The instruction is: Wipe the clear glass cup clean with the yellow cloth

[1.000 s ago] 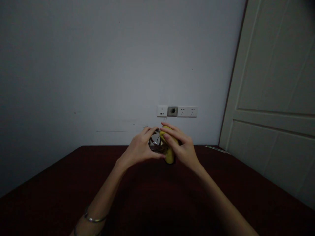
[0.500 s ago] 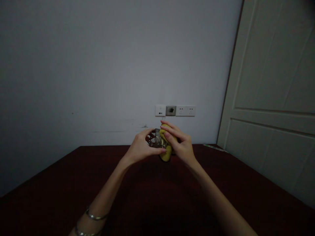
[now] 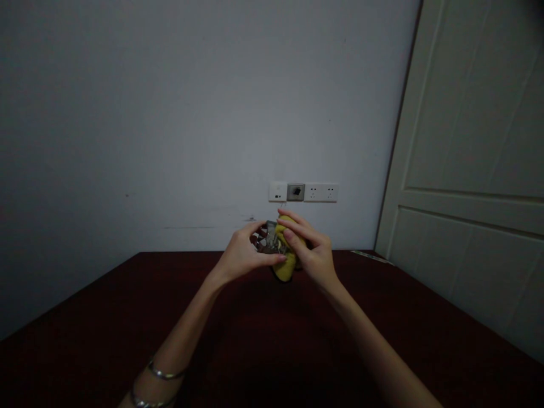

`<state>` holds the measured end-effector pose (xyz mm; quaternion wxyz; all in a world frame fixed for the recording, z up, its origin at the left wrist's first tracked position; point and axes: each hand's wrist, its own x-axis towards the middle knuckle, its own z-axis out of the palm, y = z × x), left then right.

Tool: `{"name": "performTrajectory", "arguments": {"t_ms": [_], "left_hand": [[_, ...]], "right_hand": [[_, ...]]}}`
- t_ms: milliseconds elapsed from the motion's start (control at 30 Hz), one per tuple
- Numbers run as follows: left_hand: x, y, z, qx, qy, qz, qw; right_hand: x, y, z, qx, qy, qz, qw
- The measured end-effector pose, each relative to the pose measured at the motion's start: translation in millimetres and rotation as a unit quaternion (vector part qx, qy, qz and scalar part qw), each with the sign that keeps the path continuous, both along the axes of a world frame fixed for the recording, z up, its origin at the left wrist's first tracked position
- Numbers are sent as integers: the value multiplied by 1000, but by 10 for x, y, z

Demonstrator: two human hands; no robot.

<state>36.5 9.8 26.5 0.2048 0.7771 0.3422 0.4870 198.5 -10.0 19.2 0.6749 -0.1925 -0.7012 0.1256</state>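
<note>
Both my arms reach out over a dark red table (image 3: 127, 317). My right hand (image 3: 312, 255) is closed around a yellow oblong object (image 3: 286, 266), fingers curled over its top. My left hand (image 3: 242, 255) pinches a small shiny metal piece (image 3: 270, 243) right against the yellow object's left side. I cannot make out what the metal piece is. Two thin silver bangles (image 3: 159, 377) sit on my left wrist.
A grey-white wall stands behind the table, with a row of wall sockets (image 3: 303, 192) just above my hands. A pale panelled door (image 3: 471, 170) fills the right side. A thin flat strip (image 3: 369, 256) lies at the table's far right edge.
Both hands have lifted the yellow object and metal piece slightly; the left fingers have shifted their hold on the metal piece. The view has swung a little.
</note>
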Motion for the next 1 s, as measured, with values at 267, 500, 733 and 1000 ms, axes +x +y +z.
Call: {"name": "performTrajectory", "arguments": {"t_ms": [267, 500, 733, 1000], "left_hand": [[3, -44, 45, -33, -30, -30, 999], [24, -101, 63, -74, -32, -49, 996], [44, -110, 81, -150, -121, -149, 970], [53, -90, 36, -238, -121, -178, 947]], "right_hand": [[-18, -67, -35, 60, -22, 10, 998], [-2, 37, -24, -38, 59, -4, 998], [52, 53, -83, 100, -106, -34, 989], [36, 64, -93, 173, -178, -96, 964]]}}
